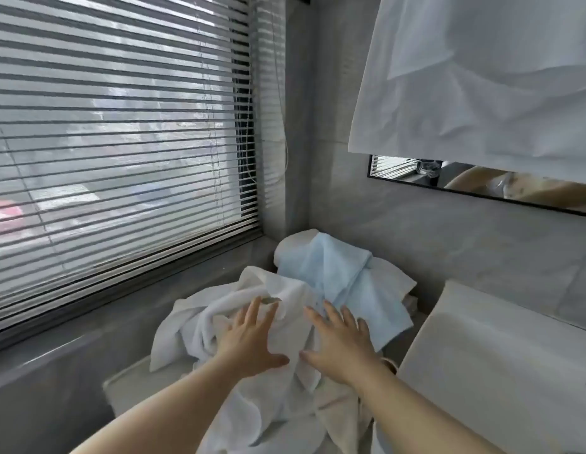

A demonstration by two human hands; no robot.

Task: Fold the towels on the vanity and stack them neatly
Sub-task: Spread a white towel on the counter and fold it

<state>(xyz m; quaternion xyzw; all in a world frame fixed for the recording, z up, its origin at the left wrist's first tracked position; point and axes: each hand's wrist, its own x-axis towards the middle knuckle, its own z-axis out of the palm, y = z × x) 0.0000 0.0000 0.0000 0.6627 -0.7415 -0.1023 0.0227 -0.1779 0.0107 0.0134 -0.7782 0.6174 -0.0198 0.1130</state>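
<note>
1. Reaching over the crumpled heap with both hands: left hand [249, 339] spread, fingers straight, palm down on or just above the white towel [200, 326]. Cannot tell whether touching or hovering.
2. Right hand [340, 345] spread flat the same way, thumb pointing toward the left thumb, gripping nothing.
3. Judged as the very start: no folded towel and no stack in view.
4. To do the step well, single out one towel, find two corners along one edge, pinch them, lift clear of the heap and shake out before laying flat. Grabbing the bunched middle would probably drag the neighbours along.
5. White towel directly under both palms, spilling toward 9 o'clock of the left hand and down toward 6 o'clock between the forearms.
6. Blue towel [344, 276] at 12 to 1 o'clock of the right hand, near edge just beside the fingertips, draped over more white cloth in the back corner.
7. Bare vanity top [128, 388] at 8 o'clock of the left hand, a likely place for folding and stacking.
8. Sink [481, 355] at 3 o'clock of the right hand; best kept free of trailing cloth.
9. Farther out, blinds [121, 126] at 10 o'clock and mirror [399, 173] at 1 o'clock.
</note>
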